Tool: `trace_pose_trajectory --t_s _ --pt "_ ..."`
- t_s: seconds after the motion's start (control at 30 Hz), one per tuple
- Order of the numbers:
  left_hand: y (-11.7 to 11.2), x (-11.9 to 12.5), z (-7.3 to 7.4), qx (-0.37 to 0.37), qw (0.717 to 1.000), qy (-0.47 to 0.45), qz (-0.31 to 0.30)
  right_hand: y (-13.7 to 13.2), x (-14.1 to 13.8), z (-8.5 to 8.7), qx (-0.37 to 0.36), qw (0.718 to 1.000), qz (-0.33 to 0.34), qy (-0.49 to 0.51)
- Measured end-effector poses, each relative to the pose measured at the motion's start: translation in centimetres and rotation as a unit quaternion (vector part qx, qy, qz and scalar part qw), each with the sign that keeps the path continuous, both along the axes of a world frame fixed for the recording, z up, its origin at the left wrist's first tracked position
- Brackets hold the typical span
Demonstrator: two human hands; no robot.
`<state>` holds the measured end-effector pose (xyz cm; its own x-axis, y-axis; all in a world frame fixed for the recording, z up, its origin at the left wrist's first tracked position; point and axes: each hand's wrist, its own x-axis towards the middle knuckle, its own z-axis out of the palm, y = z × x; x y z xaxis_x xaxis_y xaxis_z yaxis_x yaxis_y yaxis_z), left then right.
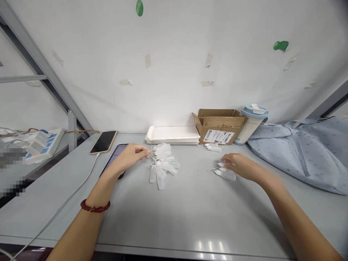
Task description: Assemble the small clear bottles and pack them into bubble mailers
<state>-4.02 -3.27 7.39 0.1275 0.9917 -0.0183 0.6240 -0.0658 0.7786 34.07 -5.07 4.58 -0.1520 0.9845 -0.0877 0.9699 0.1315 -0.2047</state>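
My left hand (129,156) reaches to the left edge of a heap of several small clear plastic bottles (162,164) on the grey table (174,214); its fingertips are pinched together at the nearest bottle's top. My right hand (240,165) lies over a few more clear bottles (225,174) to the right, fingers curled down onto them. A red bead bracelet (95,207) is on my left wrist.
Two phones lie at the left: one (103,141) on a white cable, one (115,156) partly under my left hand. At the back stand a stack of white sheets (174,135), an open cardboard box (219,125), a lidded cup (251,123). Blue cloth (301,152) at right, power strip (43,143) at left.
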Motion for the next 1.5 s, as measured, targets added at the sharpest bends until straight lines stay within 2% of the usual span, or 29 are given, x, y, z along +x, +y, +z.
trace_pose_trajectory --t_s 0.1,0.37,0.53,0.67,0.8,0.93,1.23,1.5 --pt "0.1 0.2 -0.1 0.018 1.000 -0.007 0.021 0.1 0.0 -0.2 -0.002 1.000 -0.005 -0.013" --pt "-0.6 2.0 -0.1 0.072 0.996 -0.027 0.047 0.5 -0.8 -1.1 0.032 0.998 0.033 -0.037" --pt "-1.7 3.9 -0.6 0.102 0.992 -0.073 -0.009 0.0 -2.5 -1.0 0.154 0.982 0.101 0.051" --pt "-3.1 5.6 -0.9 0.066 0.989 -0.107 -0.077 -1.4 -4.9 -0.9 0.215 0.951 0.183 0.127" --pt "-3.7 6.4 -1.4 0.026 0.984 -0.130 -0.116 -2.9 -7.1 -0.5 0.212 0.933 0.224 0.185" --pt "-3.9 6.6 -1.9 0.010 0.983 -0.123 -0.139 -3.6 -8.2 -0.4 0.206 0.926 0.229 0.220" --pt "-4.0 7.1 -1.8 -0.003 0.984 -0.107 -0.143 -3.9 -8.7 -0.7 0.201 0.920 0.235 0.239" --pt "-4.0 7.1 -2.2 0.003 0.985 -0.086 -0.151 -4.3 -8.8 -0.7 0.182 0.927 0.222 0.240"
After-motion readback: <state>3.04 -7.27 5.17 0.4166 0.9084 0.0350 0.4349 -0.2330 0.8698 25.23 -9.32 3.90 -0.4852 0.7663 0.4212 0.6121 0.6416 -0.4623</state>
